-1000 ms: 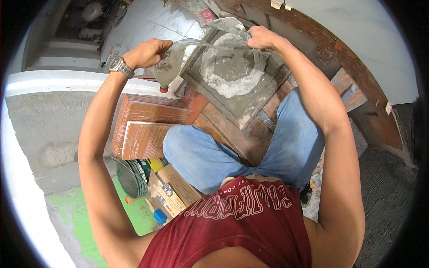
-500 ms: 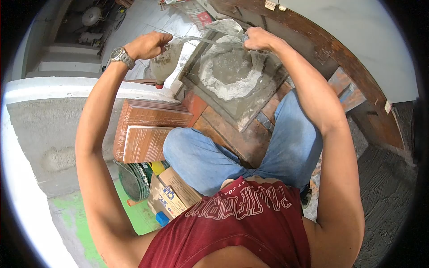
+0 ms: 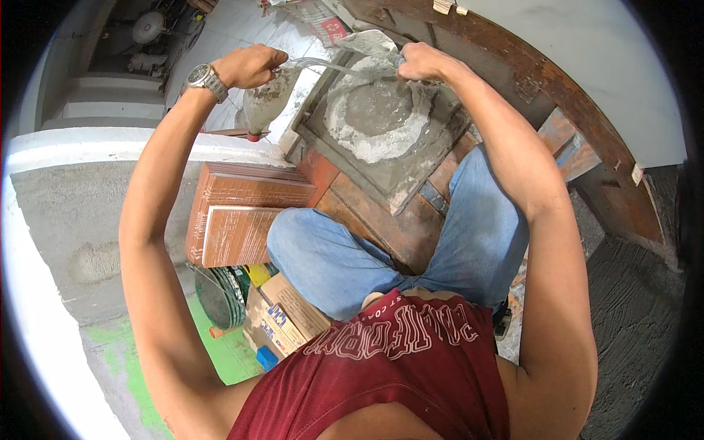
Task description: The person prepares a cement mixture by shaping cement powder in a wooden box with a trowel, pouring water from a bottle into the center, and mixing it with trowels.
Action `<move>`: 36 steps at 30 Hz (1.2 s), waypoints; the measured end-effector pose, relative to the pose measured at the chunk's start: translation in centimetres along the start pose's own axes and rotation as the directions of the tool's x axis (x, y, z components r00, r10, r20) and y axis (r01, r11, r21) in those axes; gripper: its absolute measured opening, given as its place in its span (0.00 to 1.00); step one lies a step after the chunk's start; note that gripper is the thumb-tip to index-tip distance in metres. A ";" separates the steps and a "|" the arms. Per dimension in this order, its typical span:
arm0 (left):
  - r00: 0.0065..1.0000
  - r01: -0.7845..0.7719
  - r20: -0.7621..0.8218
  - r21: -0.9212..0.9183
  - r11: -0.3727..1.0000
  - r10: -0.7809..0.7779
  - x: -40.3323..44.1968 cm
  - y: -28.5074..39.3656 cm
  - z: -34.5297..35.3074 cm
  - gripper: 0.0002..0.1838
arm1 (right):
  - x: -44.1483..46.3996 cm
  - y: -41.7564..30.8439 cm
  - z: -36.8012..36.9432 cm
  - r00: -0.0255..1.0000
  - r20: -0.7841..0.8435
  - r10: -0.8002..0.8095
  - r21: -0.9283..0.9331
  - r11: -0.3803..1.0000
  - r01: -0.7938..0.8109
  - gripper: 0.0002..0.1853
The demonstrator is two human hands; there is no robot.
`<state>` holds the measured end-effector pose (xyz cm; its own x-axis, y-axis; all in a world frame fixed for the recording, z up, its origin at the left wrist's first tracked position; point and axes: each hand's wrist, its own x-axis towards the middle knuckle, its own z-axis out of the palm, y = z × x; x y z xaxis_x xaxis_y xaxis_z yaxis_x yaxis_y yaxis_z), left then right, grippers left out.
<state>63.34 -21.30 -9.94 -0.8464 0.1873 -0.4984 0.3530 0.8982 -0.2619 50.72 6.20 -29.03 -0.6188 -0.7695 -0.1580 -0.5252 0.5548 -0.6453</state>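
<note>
My left hand (image 3: 253,67), a watch on its wrist, is closed on the upper part of a cut plastic bottle (image 3: 268,103) that hangs with its red cap down. A clear strip or hose (image 3: 330,66) runs from beside this hand toward my right hand (image 3: 425,61). The fingers of my right hand are closed near a pale scoop-like piece (image 3: 369,44); what exactly they grip is too small to tell. Below the hands, a ring of pale powder (image 3: 339,132) surrounds wet grey mix (image 3: 378,110) in a square tray (image 3: 392,187).
Wrapped brown tiles (image 3: 246,235) stand left of my knee. A green bucket (image 3: 218,297) and cardboard boxes (image 3: 293,304) are lower left. A white-topped low wall (image 3: 110,144) runs along the left, and a curved wooden edge (image 3: 587,99) along the right.
The left hand and the bottle have risen and shifted slightly left. The liquid in the ring looks duller and less bubbly. My right hand has hardly moved.
</note>
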 end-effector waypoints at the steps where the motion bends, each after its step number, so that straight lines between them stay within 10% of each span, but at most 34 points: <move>1: 1.000 -0.013 -0.021 0.004 1.000 0.013 0.0 0.2 -0.1 0.08 | 0.0 -0.1 0.0 1.000 0.000 0.003 -0.010 1.000 -0.003 0.22; 36: 0.985 0.023 0.157 0.254 0.967 -0.064 5.2 3.1 -0.9 0.12 | 0.6 0.7 0.2 0.999 -0.029 0.030 -0.002 1.000 -0.030 0.22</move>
<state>59.67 -17.19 -12.61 -0.7942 0.0644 -0.6043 0.4233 0.7721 -0.4741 50.09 6.03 -29.71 -0.6508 -0.7431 -0.1560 -0.5071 0.5783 -0.6391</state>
